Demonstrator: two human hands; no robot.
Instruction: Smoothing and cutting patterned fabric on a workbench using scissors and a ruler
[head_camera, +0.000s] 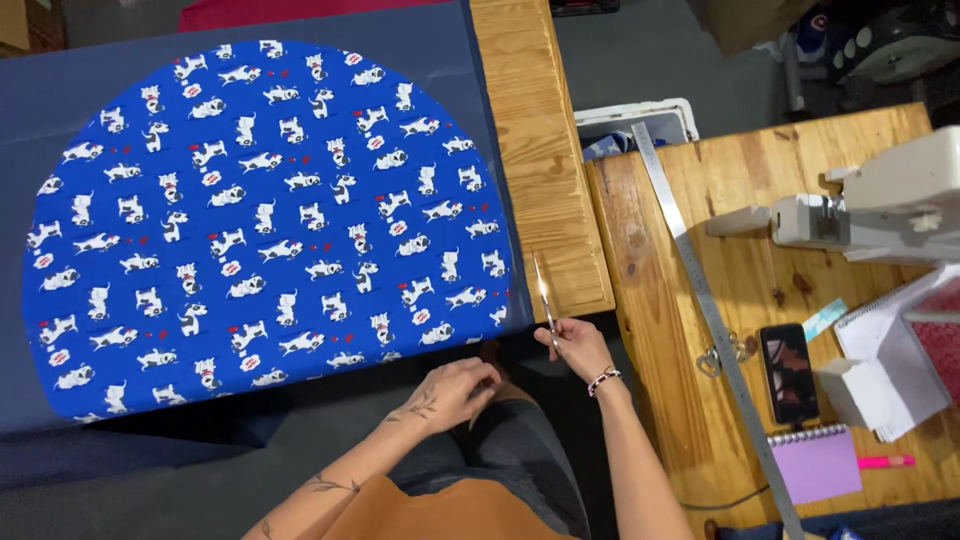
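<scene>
Two hands near blue fabric edge; right hand grips scissors.

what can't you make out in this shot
All in the head view:
- Thin shiny metal tool in the right hand: glare blurs it, so its kind is unclear.
- Left hand: fingertips curl under at the dark cloth edge; whether they grip anything is hidden.
- White sewing machine: cut off by the right edge.
- Long metal ruler: markings too small, lower end runs out of frame.
- Black phone: screen too small to read.
</scene>
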